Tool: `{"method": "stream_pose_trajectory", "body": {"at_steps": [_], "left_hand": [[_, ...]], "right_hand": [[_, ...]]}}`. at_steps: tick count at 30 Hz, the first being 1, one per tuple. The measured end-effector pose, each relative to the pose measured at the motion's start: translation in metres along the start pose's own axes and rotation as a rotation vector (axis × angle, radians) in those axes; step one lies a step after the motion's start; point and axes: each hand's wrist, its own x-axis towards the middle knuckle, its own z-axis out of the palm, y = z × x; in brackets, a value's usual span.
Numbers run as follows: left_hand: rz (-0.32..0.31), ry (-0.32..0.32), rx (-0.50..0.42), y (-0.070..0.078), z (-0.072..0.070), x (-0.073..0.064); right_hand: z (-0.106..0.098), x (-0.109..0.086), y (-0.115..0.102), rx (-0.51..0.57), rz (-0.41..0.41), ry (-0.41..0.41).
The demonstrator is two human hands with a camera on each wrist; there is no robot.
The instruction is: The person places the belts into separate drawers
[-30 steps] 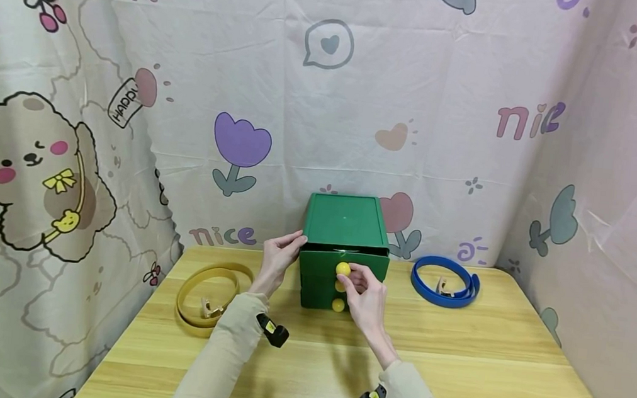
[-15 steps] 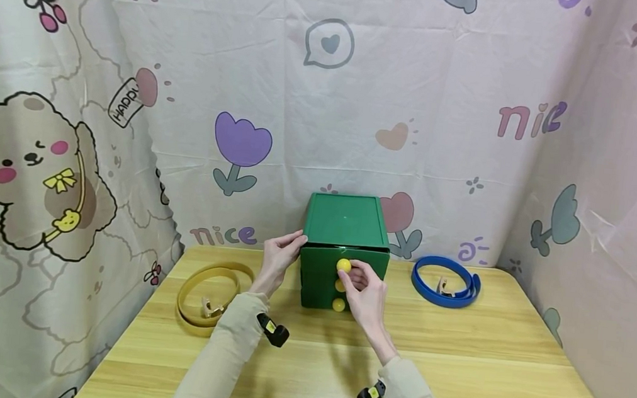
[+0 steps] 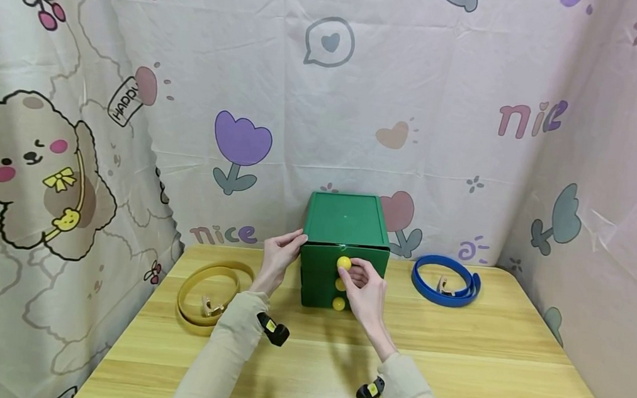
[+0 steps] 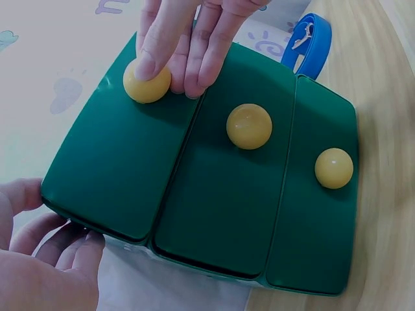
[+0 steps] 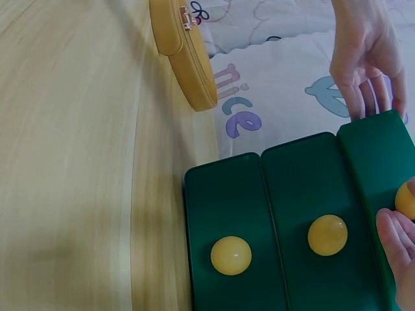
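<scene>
A green drawer cabinet (image 3: 346,220) stands against the back cloth, with three drawers and a round yellow knob on each. My right hand (image 3: 367,292) pinches the top knob (image 4: 146,83) between thumb and fingers. The top drawer (image 4: 120,155) is nearly flush, with a thin dark gap under the cabinet's top edge. At the cabinet's upper left corner rests my left hand (image 3: 279,259), its fingers (image 5: 364,97) lying against the side. Below the right hand's grip are the middle knob (image 4: 249,126) and bottom knob (image 4: 334,168), both untouched.
On the wooden table (image 3: 303,374), a coiled yellow belt (image 3: 185,320) lies left of the cabinet, close to my left forearm. A coiled blue belt (image 3: 429,294) lies to the right. Patterned cloth (image 3: 326,111) hangs behind and at both sides.
The top drawer has slid inward, narrowing the dark gap above it. My right hand has moved slightly forward with its knob, while the left hand has stayed at the corner.
</scene>
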Motion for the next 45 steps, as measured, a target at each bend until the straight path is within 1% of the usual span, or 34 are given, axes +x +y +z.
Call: {"method": "stream_pose_trajectory", "body": {"at_steps": [1, 3, 5, 6, 8, 12, 16, 21, 23, 26, 30, 32, 37, 41, 43, 45], "left_hand": [[0.001, -0.004, -0.002, 0.0, 0.0, 0.0], [-0.002, -0.007, -0.007, 0.0, 0.0, 0.0], [0.001, -0.01, -0.006, 0.0, 0.0, 0.0], [0.001, -0.01, -0.006, 0.0, 0.0, 0.0], [0.006, -0.004, -0.009, -0.003, 0.0, 0.002], [0.013, -0.001, -0.006, -0.003, 0.0, 0.002], [0.011, 0.0, -0.013, -0.003, 0.0, 0.002], [0.011, -0.003, -0.014, -0.003, 0.0, 0.003], [0.011, -0.004, -0.013, -0.003, 0.0, 0.003], [0.01, -0.006, -0.014, -0.003, 0.0, 0.002], [0.011, -0.009, -0.015, -0.003, 0.0, 0.002], [0.011, -0.007, -0.015, -0.003, 0.0, 0.002], [0.012, 0.001, -0.019, -0.002, 0.0, 0.001], [0.014, 0.002, -0.017, -0.002, 0.0, 0.001], [0.011, 0.003, -0.018, -0.002, 0.0, 0.001], [0.011, 0.004, -0.012, -0.003, 0.0, 0.002]], "right_hand": [[-0.001, 0.0, -0.004, 0.007, 0.008, -0.005], [-0.001, 0.0, -0.006, 0.014, 0.032, -0.008], [-0.001, 0.001, -0.006, 0.014, 0.039, -0.006], [-0.001, 0.001, -0.005, 0.009, 0.029, -0.005], [0.002, 0.002, 0.005, 0.001, 0.014, 0.007], [0.002, 0.003, 0.007, -0.005, 0.023, 0.005], [0.0, 0.004, -0.001, -0.008, 0.045, -0.008], [-0.003, 0.005, -0.02, 0.016, 0.028, -0.016], [-0.003, 0.005, -0.022, 0.022, 0.025, -0.015], [-0.001, 0.006, -0.011, 0.001, 0.011, -0.013], [0.002, 0.007, 0.004, -0.019, 0.018, -0.002], [0.003, 0.007, 0.007, -0.014, 0.029, 0.006], [0.004, 0.007, 0.009, -0.01, 0.011, 0.014], [0.003, 0.008, 0.007, -0.023, 0.012, 0.011], [0.002, 0.008, 0.004, -0.031, 0.01, 0.005], [0.0, 0.007, -0.003, -0.017, 0.012, -0.002]]}}
